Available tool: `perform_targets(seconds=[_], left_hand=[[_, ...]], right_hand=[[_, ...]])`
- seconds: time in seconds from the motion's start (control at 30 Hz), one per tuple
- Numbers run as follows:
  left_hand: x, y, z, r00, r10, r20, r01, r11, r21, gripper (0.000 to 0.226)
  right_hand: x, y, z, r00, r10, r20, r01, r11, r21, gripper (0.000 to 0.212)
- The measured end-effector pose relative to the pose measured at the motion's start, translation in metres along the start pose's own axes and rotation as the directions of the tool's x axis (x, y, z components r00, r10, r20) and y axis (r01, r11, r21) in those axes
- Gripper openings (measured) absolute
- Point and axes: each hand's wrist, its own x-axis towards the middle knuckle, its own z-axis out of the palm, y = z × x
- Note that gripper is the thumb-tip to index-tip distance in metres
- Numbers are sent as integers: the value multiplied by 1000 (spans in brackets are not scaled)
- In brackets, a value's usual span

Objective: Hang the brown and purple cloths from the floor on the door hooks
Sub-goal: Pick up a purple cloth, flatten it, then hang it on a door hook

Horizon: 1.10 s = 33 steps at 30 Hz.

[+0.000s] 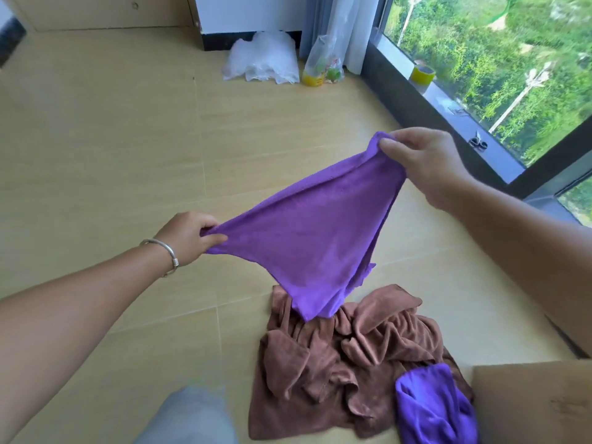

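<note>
Purple cloth (307, 225) hangs stretched between left hand (189, 235) and right hand (423, 161), each pinching a corner; judged light, limp, non-slip, best hooked near an edge; brown cloths (336, 363) lie heaped below both hands.

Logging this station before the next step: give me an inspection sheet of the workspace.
Surface: tan tiled floor.
Job's things: purple cloth stretched in the air; brown cloths heaped on the floor; second purple cloth on the heap.
Clutter: plastic bags, cardboard box, tape roll on the sill.
Grippers: left hand and right hand each pinch a cloth corner.
Cables: nothing seen.
Surroundings: window, curtain; door hooks not in view.
</note>
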Motion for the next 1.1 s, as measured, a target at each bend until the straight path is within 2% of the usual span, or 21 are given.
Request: perform_targets(seconds=[0.1,0.17,0.33,0.43,0.5,0.7,0.9,1.1], left_hand=[[-18,7,-57,994,-106,14,105,993,46,12],[-30,16,-99,989,-148,-3,148,988,-36,3],[-49,30,-204,956,-266,-124,238,950,-201,14],[-46,31,-258,937,-284,-202,226,936,-269,9],[-39,28,-291,923,-293,-249,215,930,-297,3],[-25,16,-382,879,-266,-396,153,943,-295,7],[-51,-2,-436,833,-263,-487,104,938,-330,9],[-109,-23,-434,827,-299,-476,116,920,-375,12]], right_hand=[[-2,-45,-8,994,102,34,-101,995,-27,12],[-2,-77,-10,987,159,26,-159,987,-12,15],[8,-159,-6,972,232,-37,-234,970,-65,17],[26,-200,8,955,297,-21,-297,955,5,15],[40,-224,24,939,343,-3,-340,933,113,13],[75,-283,73,924,381,21,-372,886,277,12],[71,-317,113,924,377,57,-373,861,346,16],[25,-314,138,909,403,109,-415,842,345,15]])
